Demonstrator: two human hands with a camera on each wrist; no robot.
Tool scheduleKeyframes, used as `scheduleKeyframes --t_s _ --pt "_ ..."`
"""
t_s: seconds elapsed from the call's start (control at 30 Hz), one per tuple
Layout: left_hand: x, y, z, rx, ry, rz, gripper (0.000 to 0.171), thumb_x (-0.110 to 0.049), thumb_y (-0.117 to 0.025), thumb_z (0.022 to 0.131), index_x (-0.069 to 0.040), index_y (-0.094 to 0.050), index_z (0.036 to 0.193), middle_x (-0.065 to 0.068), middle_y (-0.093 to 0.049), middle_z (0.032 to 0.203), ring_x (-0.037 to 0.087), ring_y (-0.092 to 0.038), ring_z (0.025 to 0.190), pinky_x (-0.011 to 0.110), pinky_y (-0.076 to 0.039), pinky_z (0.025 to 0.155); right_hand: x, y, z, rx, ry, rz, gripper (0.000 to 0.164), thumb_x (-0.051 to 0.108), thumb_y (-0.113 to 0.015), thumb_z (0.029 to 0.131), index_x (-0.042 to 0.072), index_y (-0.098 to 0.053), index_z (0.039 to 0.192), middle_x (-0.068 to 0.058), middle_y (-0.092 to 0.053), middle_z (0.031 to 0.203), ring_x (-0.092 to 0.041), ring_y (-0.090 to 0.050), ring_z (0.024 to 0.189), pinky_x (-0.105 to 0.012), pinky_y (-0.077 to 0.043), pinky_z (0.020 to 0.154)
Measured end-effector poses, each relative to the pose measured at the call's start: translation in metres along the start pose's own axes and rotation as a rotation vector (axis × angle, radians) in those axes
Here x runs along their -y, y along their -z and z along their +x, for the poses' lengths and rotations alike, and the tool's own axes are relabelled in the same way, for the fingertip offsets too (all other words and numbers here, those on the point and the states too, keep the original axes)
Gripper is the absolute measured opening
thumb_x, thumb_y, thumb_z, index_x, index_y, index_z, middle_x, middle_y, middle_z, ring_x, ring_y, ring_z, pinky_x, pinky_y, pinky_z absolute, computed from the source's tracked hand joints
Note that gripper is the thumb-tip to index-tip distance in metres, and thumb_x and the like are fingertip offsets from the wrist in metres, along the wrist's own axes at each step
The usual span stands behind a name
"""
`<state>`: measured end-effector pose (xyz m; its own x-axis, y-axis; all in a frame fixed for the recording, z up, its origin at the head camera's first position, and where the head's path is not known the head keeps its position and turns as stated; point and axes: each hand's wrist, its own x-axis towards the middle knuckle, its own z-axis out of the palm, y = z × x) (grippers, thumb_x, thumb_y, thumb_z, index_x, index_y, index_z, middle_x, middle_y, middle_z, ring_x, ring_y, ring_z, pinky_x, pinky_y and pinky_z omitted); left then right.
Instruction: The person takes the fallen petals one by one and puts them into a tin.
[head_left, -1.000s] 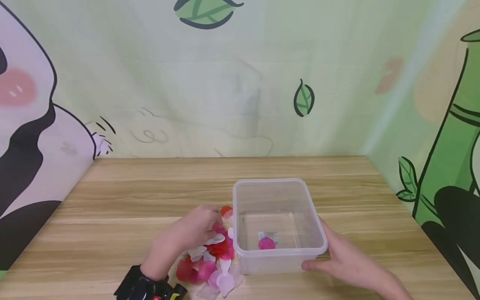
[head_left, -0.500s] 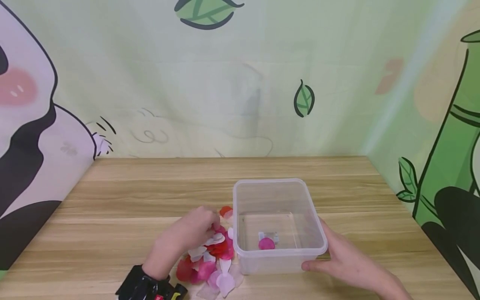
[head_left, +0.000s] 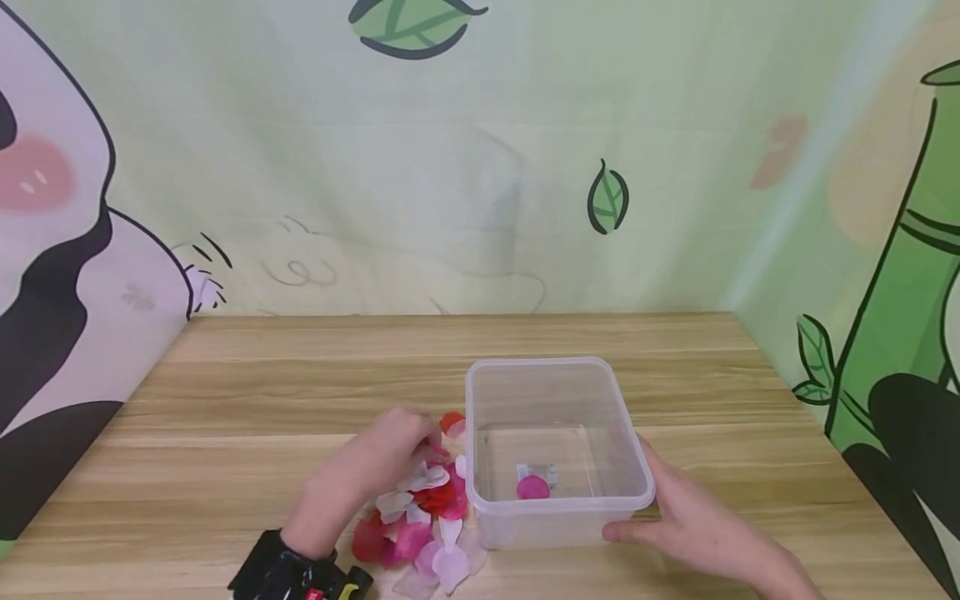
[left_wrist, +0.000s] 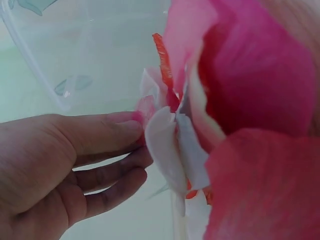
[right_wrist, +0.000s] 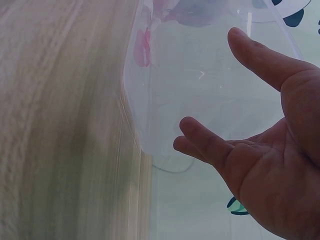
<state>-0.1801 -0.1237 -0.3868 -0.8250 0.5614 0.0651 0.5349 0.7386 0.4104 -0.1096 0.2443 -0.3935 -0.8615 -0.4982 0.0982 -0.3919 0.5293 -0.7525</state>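
Observation:
In the head view, my left hand bends over a loose pile of flower petals, red, pink, white and pale lilac. Its thumb and fingertips pinch a pink petal at the edge of the pile, as the left wrist view shows. Right beside the pile stands a clear plastic container, lidless and upright. One magenta petal lies in it, near a small pale patch on the bottom. Against the container's right side rests my right hand, thumb at the near wall, fingers spread and fairly straight.
A wood-grain table carries everything. Behind it hangs a green printed backdrop with leaves and a panda. A red petal lies at the pile's far end, close to the container. A black device is strapped to my left wrist.
My left hand has shifted slightly within the pile, and a pink petal now shows at its fingertips. White petals beneath have moved a little. The right hand and container stay put.

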Motion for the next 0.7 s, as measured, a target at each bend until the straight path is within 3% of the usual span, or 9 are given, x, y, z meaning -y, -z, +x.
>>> scheduleKeyframes --t_s 0.27,0.7 --pt "-0.002 0.005 0.000 -0.095 -0.036 -0.062 0.015 0.005 -0.077 0.087 -0.007 -0.074 0.095 -0.001 -0.063 0.082 0.013 -0.057 0.072 0.024 -0.055 0.067 -0.001 0.000 0.000 0.003 0.005 0.010 0.104 0.042 -0.082 0.086 0.016 -0.017 0.164 -0.005 -0.064 0.132 -0.021 -0.065 0.113 -0.034 -0.052 0.096" --pt "-0.006 0.016 -0.001 -0.474 -0.095 -0.036 0.019 0.007 -0.081 0.084 -0.002 -0.074 0.099 0.006 -0.069 0.093 0.019 -0.068 0.082 0.030 -0.060 0.075 -0.001 0.000 0.000 0.020 0.003 0.042 0.103 0.042 -0.082 0.087 0.024 -0.016 0.164 -0.003 -0.063 0.132 -0.018 -0.065 0.112 -0.032 -0.052 0.095"
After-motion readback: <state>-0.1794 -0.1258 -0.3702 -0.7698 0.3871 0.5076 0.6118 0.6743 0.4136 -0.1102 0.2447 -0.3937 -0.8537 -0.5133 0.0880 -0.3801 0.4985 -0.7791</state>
